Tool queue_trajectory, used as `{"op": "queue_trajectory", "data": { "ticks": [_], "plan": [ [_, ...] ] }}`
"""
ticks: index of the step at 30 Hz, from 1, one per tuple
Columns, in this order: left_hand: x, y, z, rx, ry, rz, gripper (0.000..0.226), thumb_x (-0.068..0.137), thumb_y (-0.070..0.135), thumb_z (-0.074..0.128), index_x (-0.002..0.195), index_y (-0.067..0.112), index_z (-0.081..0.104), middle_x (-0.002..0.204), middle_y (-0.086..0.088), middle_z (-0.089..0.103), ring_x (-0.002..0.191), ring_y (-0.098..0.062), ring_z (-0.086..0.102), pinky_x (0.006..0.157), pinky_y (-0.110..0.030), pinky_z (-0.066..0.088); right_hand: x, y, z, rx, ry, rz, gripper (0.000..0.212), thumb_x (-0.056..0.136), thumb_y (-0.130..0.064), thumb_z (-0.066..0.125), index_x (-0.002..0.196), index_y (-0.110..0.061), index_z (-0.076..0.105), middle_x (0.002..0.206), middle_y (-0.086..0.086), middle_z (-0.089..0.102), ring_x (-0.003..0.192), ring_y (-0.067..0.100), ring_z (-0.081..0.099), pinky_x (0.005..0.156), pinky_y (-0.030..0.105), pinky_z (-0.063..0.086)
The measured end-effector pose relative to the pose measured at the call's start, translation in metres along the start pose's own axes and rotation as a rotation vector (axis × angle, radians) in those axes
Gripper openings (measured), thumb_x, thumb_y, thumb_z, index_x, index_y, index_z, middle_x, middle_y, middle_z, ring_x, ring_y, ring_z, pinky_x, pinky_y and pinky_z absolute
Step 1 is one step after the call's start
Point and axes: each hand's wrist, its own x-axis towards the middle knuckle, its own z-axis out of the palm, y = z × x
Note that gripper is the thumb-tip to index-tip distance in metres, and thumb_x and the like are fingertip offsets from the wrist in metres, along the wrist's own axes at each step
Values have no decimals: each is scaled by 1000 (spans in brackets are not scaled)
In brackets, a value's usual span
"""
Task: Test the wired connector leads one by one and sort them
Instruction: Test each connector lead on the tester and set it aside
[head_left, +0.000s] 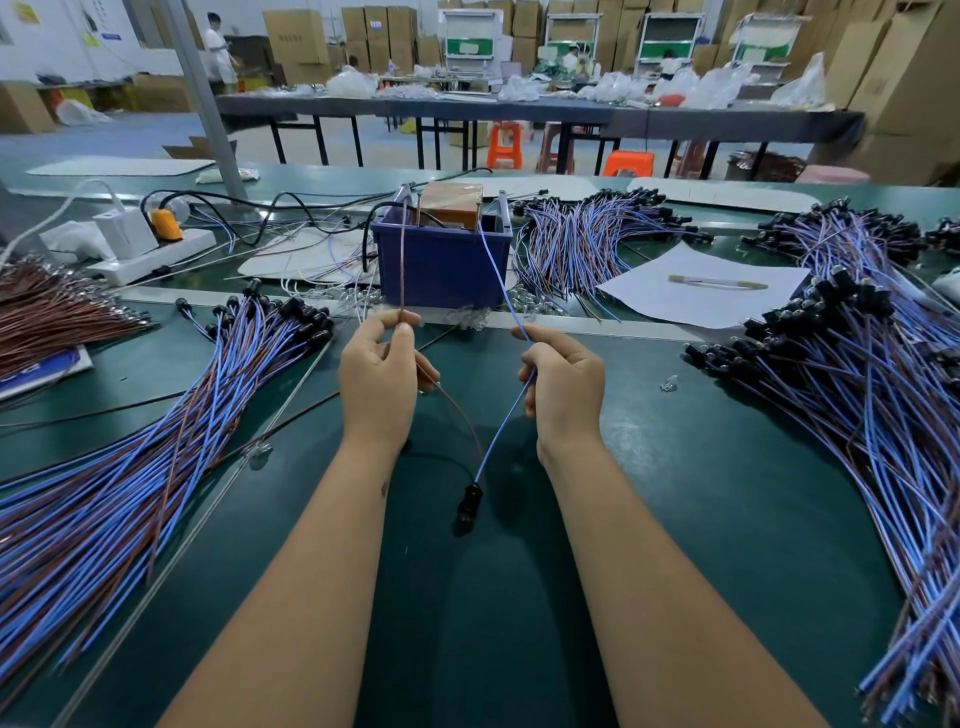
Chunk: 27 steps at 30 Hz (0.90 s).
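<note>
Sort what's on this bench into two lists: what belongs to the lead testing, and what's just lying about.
In the job:
left hand pinching the brown wire
right hand gripping the blue wire
black connector hanging below
blue bin holding the test posts
lead piles, left and right

Lying about:
power strip
white paper sheet

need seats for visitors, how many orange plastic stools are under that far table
2: one orange stool under the middle of the far table, another to its right. Paler pinkish stools stand beside them; more may be hidden.
</note>
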Motion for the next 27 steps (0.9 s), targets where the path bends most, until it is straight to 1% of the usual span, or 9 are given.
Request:
{"op": "queue_trajectory", "data": {
  "ticks": [8,14,17,21,27],
  "plan": [
    [1,-5,0,26,-15,-58,19,98,11,43,93,18,61,49,-3,62,47,-12,57,48,-20,48,0,0,0,3,-3,8,33,84,6,48,91,-12,75,60,3,48,45,11,36,40,19,31],
    [2,-7,0,34,-14,-57,18,100,14,43,102,13,61,54,-5,62,50,-11,59,49,-20,49,1,1,0,5,-16,18,34,84,6,48,91,-12,76,60,2,49,41,8,36,39,19,30],
    [4,-10,1,37,-18,-55,19,100,14,44,105,11,62,54,-5,62,51,-13,59,49,-21,49,2,2,0,7,-26,20,35,83,6,48,90,-13,76,59,3,48,40,8,36,38,19,30],
    [5,-12,2,33,-15,-61,19,100,14,45,106,12,63,50,-1,61,50,-15,60,50,-24,50,1,4,-1,12,-47,30,36,83,3,49,86,-20,76,56,2,47,40,9,35,37,18,28],
    [6,-12,2,22,-21,-62,18,100,16,45,104,17,63,53,-1,62,52,-14,61,50,-22,50,1,4,-1,4,-55,35,37,83,2,49,86,-22,76,53,0,47,39,9,35,37,18,29]
  ]
}}
